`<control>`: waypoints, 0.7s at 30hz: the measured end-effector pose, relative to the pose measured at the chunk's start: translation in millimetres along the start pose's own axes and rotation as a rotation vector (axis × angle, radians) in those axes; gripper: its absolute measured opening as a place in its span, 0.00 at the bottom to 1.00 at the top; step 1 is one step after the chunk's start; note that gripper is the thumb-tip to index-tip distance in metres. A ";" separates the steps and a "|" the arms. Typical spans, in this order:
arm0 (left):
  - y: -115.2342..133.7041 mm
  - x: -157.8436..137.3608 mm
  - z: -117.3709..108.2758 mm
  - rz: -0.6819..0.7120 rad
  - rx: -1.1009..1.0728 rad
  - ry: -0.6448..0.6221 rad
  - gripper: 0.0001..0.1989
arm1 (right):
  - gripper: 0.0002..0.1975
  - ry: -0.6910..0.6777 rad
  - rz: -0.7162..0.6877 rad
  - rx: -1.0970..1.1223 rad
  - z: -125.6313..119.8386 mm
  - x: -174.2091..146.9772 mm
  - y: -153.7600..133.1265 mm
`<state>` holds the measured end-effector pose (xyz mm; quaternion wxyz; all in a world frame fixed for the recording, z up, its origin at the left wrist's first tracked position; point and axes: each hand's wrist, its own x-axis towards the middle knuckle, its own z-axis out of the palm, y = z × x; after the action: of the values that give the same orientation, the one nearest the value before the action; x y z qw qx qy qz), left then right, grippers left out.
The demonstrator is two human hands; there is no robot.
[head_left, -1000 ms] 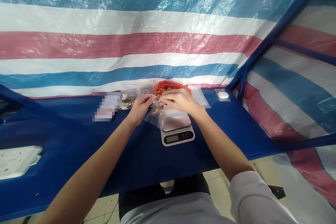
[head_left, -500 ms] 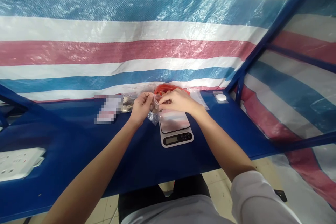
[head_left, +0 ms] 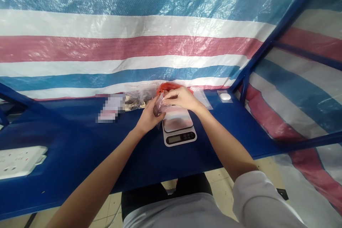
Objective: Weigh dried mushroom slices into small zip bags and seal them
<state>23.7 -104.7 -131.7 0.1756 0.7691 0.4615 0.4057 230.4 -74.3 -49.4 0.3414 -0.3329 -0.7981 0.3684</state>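
Above the blue counter (head_left: 72, 131), the left hand (head_left: 148, 117), earlier pinching the rim, now cups the clear plastic bag (head_left: 159, 106) beside the white digital scale (head_left: 178, 122), apparently steadying it, while the right hand (head_left: 184, 98) grips its mouth.

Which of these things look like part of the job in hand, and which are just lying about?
Probably the job:
- clear bag in the fingers
- scale close by
- red bag behind
- filled packets to the left
- flat clear plastic, perhaps spare bags

Probably lying about:
- power strip, far left
- white rounded object, right
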 end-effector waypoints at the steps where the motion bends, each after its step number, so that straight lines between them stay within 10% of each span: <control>1: -1.7 0.1 -0.8 0.007 0.013 -0.011 0.38 | 0.07 -0.013 0.010 0.022 -0.7 -0.5 1.7; 21: 9.7 -16.5 -4.8 0.093 0.111 -0.086 0.28 | 0.19 0.247 0.378 0.378 -31.4 -72.6 60.0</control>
<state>21.4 -124.2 -130.1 0.1334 0.8150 0.4392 0.3536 311.6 -89.4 -104.5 0.4173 -0.4485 -0.5915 0.5242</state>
